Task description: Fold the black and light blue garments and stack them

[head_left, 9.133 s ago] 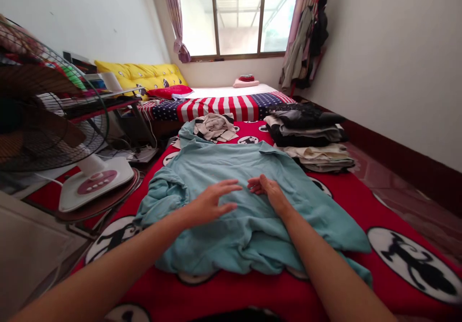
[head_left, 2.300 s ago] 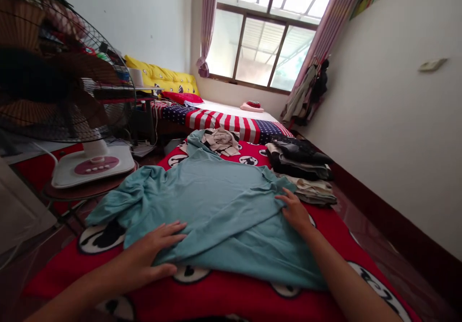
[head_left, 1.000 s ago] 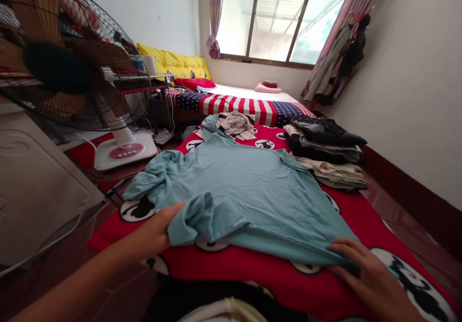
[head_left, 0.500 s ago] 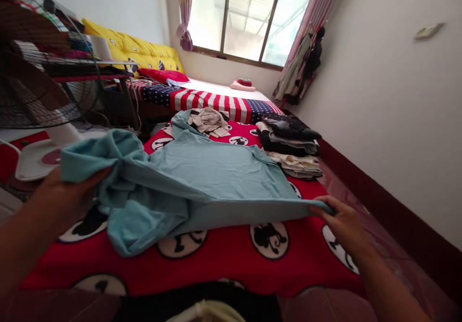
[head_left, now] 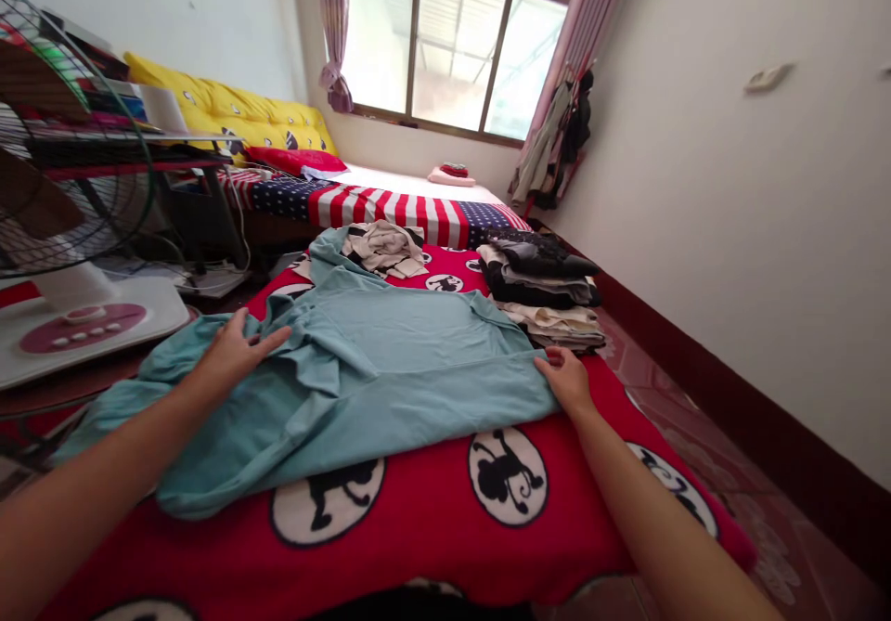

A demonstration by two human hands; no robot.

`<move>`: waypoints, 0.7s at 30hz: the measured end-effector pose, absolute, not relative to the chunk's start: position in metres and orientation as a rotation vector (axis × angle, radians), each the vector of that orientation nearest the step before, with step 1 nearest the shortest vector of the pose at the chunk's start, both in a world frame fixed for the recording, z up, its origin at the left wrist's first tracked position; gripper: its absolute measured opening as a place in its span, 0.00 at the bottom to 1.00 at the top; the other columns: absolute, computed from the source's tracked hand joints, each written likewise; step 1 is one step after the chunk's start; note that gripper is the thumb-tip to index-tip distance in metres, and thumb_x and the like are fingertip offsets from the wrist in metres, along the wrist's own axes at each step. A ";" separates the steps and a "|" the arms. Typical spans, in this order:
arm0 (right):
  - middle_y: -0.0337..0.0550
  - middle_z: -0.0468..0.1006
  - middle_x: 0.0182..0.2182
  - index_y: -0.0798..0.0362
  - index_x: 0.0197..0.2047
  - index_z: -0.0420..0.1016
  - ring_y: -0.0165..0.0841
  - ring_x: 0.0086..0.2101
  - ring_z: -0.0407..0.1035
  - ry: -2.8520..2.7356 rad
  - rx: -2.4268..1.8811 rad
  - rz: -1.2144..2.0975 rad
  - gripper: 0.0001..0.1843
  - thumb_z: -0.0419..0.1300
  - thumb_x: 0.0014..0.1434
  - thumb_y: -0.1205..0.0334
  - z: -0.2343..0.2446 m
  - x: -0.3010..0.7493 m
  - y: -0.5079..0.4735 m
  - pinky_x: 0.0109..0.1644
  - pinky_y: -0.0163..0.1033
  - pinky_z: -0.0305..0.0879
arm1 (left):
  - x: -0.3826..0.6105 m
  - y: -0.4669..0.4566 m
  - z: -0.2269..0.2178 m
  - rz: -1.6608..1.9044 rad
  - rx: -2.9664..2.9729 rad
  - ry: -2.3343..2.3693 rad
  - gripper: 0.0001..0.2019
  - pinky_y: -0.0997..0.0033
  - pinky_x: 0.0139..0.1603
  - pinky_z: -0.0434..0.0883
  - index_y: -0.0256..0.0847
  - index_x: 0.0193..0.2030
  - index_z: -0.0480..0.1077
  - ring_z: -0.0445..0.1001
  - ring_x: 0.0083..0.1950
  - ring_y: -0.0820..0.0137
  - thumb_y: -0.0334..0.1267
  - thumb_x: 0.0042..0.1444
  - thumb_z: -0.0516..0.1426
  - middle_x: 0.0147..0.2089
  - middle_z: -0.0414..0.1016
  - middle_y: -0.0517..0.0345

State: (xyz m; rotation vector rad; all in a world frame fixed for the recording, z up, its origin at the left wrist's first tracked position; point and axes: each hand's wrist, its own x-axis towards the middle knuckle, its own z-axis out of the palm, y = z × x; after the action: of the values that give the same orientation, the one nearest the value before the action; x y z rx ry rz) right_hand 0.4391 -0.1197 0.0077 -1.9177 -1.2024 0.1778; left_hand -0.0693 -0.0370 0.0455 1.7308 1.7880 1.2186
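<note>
A light blue shirt [head_left: 418, 324] is spread over a red blanket [head_left: 432, 528] with round monkey prints. Its near edge is folded over in a long strip, and its left part lies in loose, bunched folds. My left hand [head_left: 240, 347] rests on these folds, open, with thumb and fingers apart. At the right end of the folded strip, my right hand [head_left: 567, 380] has its thumb and fingertips closed on the shirt's edge. A crumpled beige and black garment [head_left: 386, 248] lies just beyond the shirt's far left corner.
A stack of folded clothes [head_left: 539, 278] stands at the right, close to the shirt. To the left is a fan [head_left: 90, 324] on a white base. Behind are a bed [head_left: 390, 208] with a striped cover and a window [head_left: 456, 55]. A white wall [head_left: 730, 185] runs along the right.
The shirt's near edge has come down onto the blanket, folded away from me. My left hand has let go of the bunched cloth and moved right; my right hand has moved forward and left.
</note>
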 end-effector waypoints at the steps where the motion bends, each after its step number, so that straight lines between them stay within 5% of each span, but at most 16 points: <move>1: 0.55 0.79 0.35 0.61 0.45 0.73 0.41 0.35 0.74 -1.183 -1.920 0.181 0.28 0.61 0.46 0.50 0.004 0.442 -0.125 0.43 0.45 0.69 | -0.070 -0.046 0.043 1.197 1.779 1.840 0.43 0.60 0.44 0.77 0.32 0.64 0.55 0.72 0.56 0.49 0.60 0.49 0.57 0.64 0.62 0.38; 3: 0.53 0.79 0.34 0.60 0.47 0.71 0.40 0.34 0.74 -1.170 -1.913 0.209 0.28 0.61 0.47 0.49 0.001 0.449 -0.137 0.41 0.45 0.70 | -0.074 -0.074 0.044 1.118 1.925 1.837 0.36 0.62 0.48 0.75 0.38 0.62 0.61 0.71 0.57 0.53 0.59 0.51 0.55 0.64 0.64 0.45; 8: 0.50 0.80 0.33 0.54 0.46 0.72 0.41 0.35 0.75 -1.144 -1.749 0.435 0.29 0.65 0.43 0.46 -0.005 0.462 -0.163 0.40 0.44 0.71 | -0.081 -0.153 0.052 0.696 2.313 1.657 0.21 0.63 0.48 0.71 0.46 0.35 0.76 0.76 0.44 0.60 0.61 0.52 0.54 0.40 0.79 0.59; 13: 0.45 0.80 0.32 0.53 0.49 0.75 0.40 0.34 0.74 -1.240 -1.744 0.420 0.31 0.64 0.45 0.44 -0.005 0.458 -0.161 0.39 0.42 0.68 | -0.075 -0.179 0.034 0.546 2.458 1.668 0.19 0.66 0.44 0.70 0.47 0.38 0.77 0.76 0.42 0.61 0.58 0.51 0.57 0.40 0.79 0.56; 21: 0.46 0.82 0.33 0.52 0.37 0.82 0.44 0.36 0.74 -1.248 -1.876 0.166 0.24 0.61 0.43 0.44 0.006 0.451 -0.159 0.40 0.44 0.65 | -0.091 -0.160 0.024 0.688 2.160 1.755 0.19 0.69 0.41 0.68 0.42 0.40 0.73 0.78 0.40 0.61 0.51 0.59 0.46 0.38 0.80 0.54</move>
State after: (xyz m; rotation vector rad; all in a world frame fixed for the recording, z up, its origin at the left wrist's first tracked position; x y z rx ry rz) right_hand 0.4512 -0.1593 0.0059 -1.8759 -1.2483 0.1659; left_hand -0.0913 -0.1599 0.0239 2.1599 1.7548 0.6877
